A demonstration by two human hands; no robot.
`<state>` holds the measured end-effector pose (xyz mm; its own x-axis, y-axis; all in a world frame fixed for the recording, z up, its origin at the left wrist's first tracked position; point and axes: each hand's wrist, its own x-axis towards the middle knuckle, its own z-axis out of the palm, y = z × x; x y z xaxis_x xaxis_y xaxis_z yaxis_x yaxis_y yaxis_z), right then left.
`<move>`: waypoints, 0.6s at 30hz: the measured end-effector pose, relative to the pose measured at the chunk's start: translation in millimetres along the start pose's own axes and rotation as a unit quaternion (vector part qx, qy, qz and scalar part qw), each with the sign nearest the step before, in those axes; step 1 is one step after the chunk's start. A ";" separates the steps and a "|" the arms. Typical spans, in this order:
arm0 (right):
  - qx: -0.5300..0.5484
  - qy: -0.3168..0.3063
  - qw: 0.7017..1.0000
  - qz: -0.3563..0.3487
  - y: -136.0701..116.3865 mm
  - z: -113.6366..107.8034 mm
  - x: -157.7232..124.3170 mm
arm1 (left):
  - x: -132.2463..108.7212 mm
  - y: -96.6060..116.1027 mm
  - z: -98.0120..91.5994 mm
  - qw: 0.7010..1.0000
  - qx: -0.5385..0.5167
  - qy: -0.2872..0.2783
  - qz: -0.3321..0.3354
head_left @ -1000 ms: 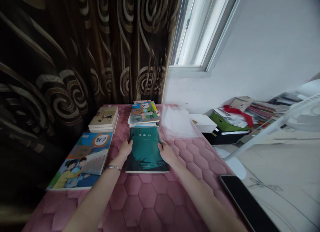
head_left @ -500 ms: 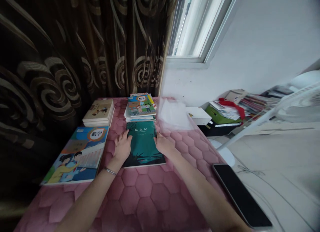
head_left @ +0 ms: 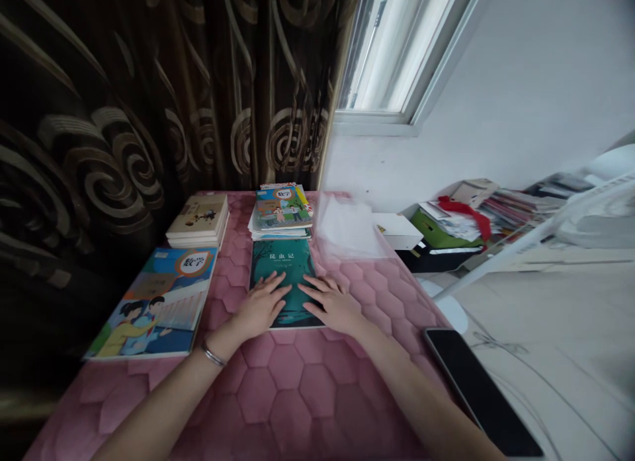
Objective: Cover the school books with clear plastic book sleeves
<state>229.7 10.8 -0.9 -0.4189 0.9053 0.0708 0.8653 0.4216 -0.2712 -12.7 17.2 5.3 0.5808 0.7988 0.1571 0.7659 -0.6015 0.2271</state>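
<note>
Head view: left hand (head_left: 260, 307) and right hand (head_left: 333, 305) lie open on the teal book (head_left: 282, 262); pushing it could jostle the stacked books (head_left: 280, 213) behind.

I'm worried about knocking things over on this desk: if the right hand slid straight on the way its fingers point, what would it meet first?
The right hand already rests on the green book, so sliding across its cover, it would probably meet the left hand's fingers first, though depth is hard to judge.

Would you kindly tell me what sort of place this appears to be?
Likely a student's room at home: a colourful illustrated maths textbook lies on a pink quilted cover, beside a dark brown swirl-patterned curtain.
</note>
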 end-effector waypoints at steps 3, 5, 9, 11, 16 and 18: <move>-0.012 -0.016 1.000 0.009 4.6 8.7 -6.0 | -14.9 -7.0 1.3 0.999 -0.001 -0.042 0.019; -0.019 -0.013 1.000 0.006 8.7 12.6 -6.0 | -25.0 -18.4 0.7 0.998 -0.007 -0.055 0.009; -0.011 -0.001 1.000 -0.002 12.0 12.2 -3.9 | -41.7 -35.0 -0.9 0.999 -0.015 -0.043 -0.019; -0.002 0.016 1.000 -0.002 8.0 8.4 -5.3 | -48.0 -33.0 -0.4 0.999 -0.017 -0.021 -0.038; 0.044 0.098 0.994 -0.030 -25.2 1.9 -18.7 | -56.5 -6.4 4.7 0.996 -0.084 0.032 0.008; 0.071 0.115 0.989 -0.063 -43.1 5.8 -24.2 | -56.3 3.6 8.3 0.993 -0.110 0.042 0.031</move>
<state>200.9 -29.5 3.5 -0.4335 0.8410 0.3237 0.7564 0.5348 -0.3765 -40.3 -30.0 -10.7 0.5925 0.7641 0.2552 0.6451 -0.6398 0.4178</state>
